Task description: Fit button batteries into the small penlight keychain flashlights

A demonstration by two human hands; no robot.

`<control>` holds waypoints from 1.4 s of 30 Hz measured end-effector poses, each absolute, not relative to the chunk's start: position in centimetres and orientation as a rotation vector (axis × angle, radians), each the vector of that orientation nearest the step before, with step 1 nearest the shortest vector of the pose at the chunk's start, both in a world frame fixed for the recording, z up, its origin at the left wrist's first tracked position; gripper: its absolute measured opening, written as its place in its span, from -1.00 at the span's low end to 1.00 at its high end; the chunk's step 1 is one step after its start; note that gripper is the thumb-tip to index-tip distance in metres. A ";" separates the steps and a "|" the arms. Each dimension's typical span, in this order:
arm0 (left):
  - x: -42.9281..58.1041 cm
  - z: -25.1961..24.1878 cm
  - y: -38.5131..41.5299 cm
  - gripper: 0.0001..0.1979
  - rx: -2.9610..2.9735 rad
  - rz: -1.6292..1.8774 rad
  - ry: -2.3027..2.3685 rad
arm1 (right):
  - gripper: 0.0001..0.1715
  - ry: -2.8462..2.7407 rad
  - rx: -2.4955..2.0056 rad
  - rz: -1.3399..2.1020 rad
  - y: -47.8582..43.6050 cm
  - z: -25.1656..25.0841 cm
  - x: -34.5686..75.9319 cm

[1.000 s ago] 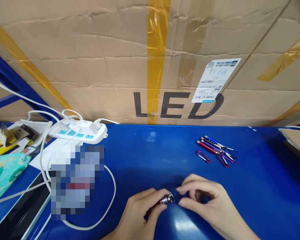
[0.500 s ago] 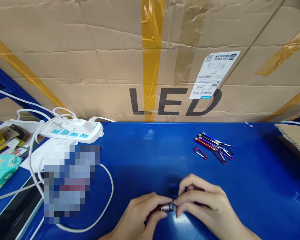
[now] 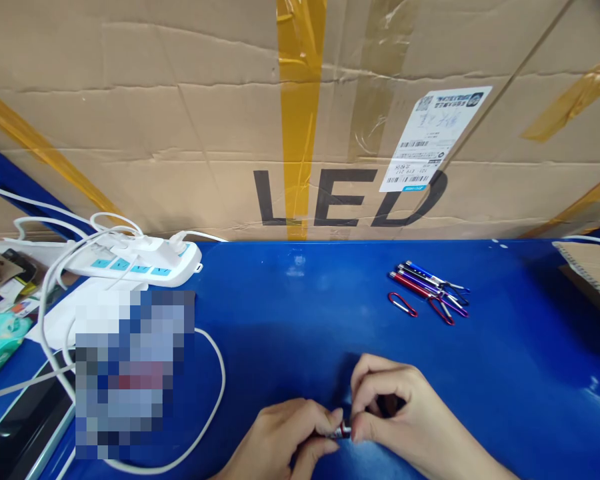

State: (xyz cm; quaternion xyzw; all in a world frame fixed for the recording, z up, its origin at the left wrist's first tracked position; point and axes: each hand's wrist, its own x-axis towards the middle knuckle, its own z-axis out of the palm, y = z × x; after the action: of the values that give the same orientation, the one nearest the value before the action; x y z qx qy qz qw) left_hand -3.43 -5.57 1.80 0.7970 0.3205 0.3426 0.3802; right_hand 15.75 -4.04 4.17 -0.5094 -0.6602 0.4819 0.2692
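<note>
My left hand point(image 3: 285, 443) and my right hand point(image 3: 395, 417) meet low in the middle of the blue table point(image 3: 300, 313). Both are closed on one small red pen-shaped light point(image 3: 341, 431) with a silver end. The left fingers wrap its body, which is mostly hidden. The right thumb and fingers pinch the silver end. Further back on the right lie several similar small coloured lights with clips point(image 3: 430, 288), well apart from both hands.
A big cardboard box marked LED point(image 3: 300, 120) stands along the back of the table. A white power strip point(image 3: 135, 260) with cables lies at the left, a white cable loop point(image 3: 215, 393) beside my left hand. A dark flat device point(image 3: 20, 433) lies bottom left. Corrugated cardboard point(image 3: 590, 273) is at the right edge.
My right hand closed in from a small gap onto the light's silver end. Both hands, with the light, have dropped lower in the view.
</note>
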 end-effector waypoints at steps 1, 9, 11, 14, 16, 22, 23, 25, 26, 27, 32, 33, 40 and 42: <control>-3.4 1.9 -5.5 -0.84 2.051 0.888 0.803 | -0.62 -1.842 -1.362 1.274 -4.0 4.3 15.9; -3.4 1.7 -5.7 -0.88 2.030 0.781 0.808 | -0.68 -2.520 -1.050 0.943 -4.4 5.4 17.1; -3.5 1.5 -5.7 -0.88 2.046 0.795 0.780 | -0.69 -2.503 -1.100 0.956 -4.6 5.3 16.9; -3.5 1.6 -5.5 -0.86 2.093 0.832 0.732 | -0.64 -2.360 -1.195 1.052 -5.0 5.1 16.3; -3.5 1.8 -5.4 -0.86 2.151 0.844 0.727 | -0.56 -2.252 -1.257 1.139 -5.0 5.1 15.9; -3.3 2.1 -5.2 -0.85 2.125 0.893 0.821 | -0.40 -2.095 -1.352 1.284 -5.0 5.0 15.5; -3.3 1.9 -5.2 -0.84 2.107 0.920 0.830 | -0.39 -2.086 -1.360 1.292 -4.9 5.0 15.5; -3.4 1.7 -5.3 -0.82 2.068 0.947 0.849 | -0.38 -2.086 -1.358 1.323 -4.9 4.8 15.5; -3.4 1.7 -5.3 -0.80 2.045 0.935 0.866 | -0.39 -2.090 -1.348 1.334 -4.9 4.7 15.6; -3.4 1.7 -5.3 -0.79 2.018 0.907 0.892 | -0.40 -2.093 -1.337 1.329 -4.8 4.6 15.7; -3.4 2.6 -5.3 -0.74 1.822 0.857 1.005 | -0.60 -2.010 -1.327 1.000 -4.2 4.3 16.3; -3.4 2.7 -5.3 -0.75 1.782 0.857 1.011 | -0.63 -1.974 -1.299 0.931 -4.1 4.4 16.4; -3.4 2.4 -5.2 -0.80 1.785 0.829 0.946 | -0.84 -2.156 -0.969 0.669 -4.4 4.1 17.2; -3.3 2.2 -5.3 -0.80 1.801 0.841 0.909 | -0.83 -2.206 -0.941 0.611 -4.4 4.0 17.4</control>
State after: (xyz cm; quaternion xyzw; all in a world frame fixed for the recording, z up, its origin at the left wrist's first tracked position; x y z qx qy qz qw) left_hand -3.32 -5.28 2.18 0.7316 0.3694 0.3418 0.4598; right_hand 17.42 -4.38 4.04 -0.3594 -0.8422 0.2333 0.3274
